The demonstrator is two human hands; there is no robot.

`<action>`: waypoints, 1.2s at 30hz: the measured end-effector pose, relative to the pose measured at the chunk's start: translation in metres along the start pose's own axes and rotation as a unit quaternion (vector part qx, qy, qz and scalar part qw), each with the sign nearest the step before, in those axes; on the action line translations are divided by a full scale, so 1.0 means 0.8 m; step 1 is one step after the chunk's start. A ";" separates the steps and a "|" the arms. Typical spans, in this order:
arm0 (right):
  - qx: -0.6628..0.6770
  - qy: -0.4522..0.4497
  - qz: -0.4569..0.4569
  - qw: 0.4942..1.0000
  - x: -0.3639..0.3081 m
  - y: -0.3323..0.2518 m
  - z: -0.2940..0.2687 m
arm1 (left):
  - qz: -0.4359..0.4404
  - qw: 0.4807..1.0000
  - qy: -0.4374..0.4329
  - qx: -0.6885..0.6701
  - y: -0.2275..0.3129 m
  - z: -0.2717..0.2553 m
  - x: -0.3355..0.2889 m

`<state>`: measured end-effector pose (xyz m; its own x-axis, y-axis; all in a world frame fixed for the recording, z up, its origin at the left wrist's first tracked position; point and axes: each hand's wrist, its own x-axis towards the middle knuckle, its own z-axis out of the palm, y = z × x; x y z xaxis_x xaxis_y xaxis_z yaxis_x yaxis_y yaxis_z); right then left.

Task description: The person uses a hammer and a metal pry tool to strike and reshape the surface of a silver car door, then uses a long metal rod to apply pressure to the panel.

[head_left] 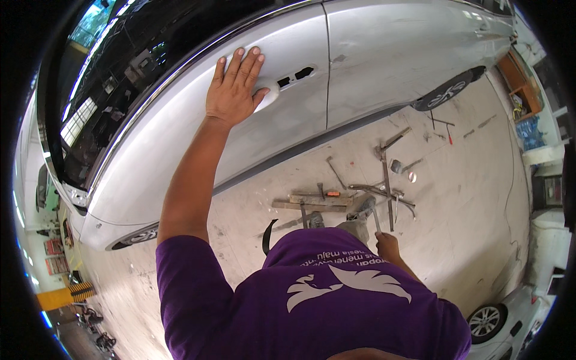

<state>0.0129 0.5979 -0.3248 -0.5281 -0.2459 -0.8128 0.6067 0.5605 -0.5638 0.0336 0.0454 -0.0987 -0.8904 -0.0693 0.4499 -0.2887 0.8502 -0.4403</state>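
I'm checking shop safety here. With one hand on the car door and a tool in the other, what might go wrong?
1. Tools lie scattered on the floor by the person's feet, so a trip seems likely.
2. The left hand presses flat on the door beside the open handle hole; a slip could catch fingers on its edge.
3. The right hand grips a metal tool close to the panel, which could get scratched.

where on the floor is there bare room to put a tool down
Bare concrete floor lies right of the tool pile, toward the second car's wheel. Another free patch is near the silver car's front wheel. It is crowded in the tool pile just ahead of the right hand. The left hand lies flat on the car door.
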 end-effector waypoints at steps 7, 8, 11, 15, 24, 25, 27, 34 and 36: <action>-0.001 -0.051 -0.216 0.975 0.036 -0.111 0.049 | 0.029 0.996 -0.067 0.045 -0.038 -0.020 -0.005; 0.023 -0.069 -0.230 0.970 0.023 -0.142 0.061 | 0.017 0.994 -0.081 0.066 -0.051 -0.025 -0.018; 0.053 -0.054 -0.317 0.945 0.056 -0.174 0.082 | 0.004 0.998 0.040 0.051 -0.081 -0.017 -0.054; -0.031 -0.001 -0.477 0.878 0.068 -0.233 0.113 | -0.032 0.996 0.041 0.068 -0.081 -0.010 -0.065; 0.084 -0.068 -0.636 0.764 0.099 -0.348 0.200 | -0.022 0.996 0.047 0.069 -0.080 -0.003 -0.060; 0.095 -0.070 -0.637 0.762 0.102 -0.352 0.208 | -0.019 0.996 0.046 0.074 -0.082 -0.002 -0.061; 0.106 -0.054 -0.657 0.744 0.106 -0.362 0.220 | 0.001 0.995 0.042 0.091 -0.080 -0.003 -0.058; 0.105 0.037 -0.694 0.711 0.117 -0.397 0.250 | 0.014 0.995 0.055 0.086 -0.081 -0.003 -0.055; 0.069 0.038 -0.672 0.737 0.126 -0.398 0.254 | 0.022 0.994 0.051 0.093 -0.079 -0.002 -0.057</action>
<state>-0.1125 0.2337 -0.2566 -0.7357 -0.4571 0.4998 -0.4418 -0.2356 -0.8656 0.0930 -0.0047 -0.0900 -0.8655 0.0274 0.5002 -0.3192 0.7394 -0.5928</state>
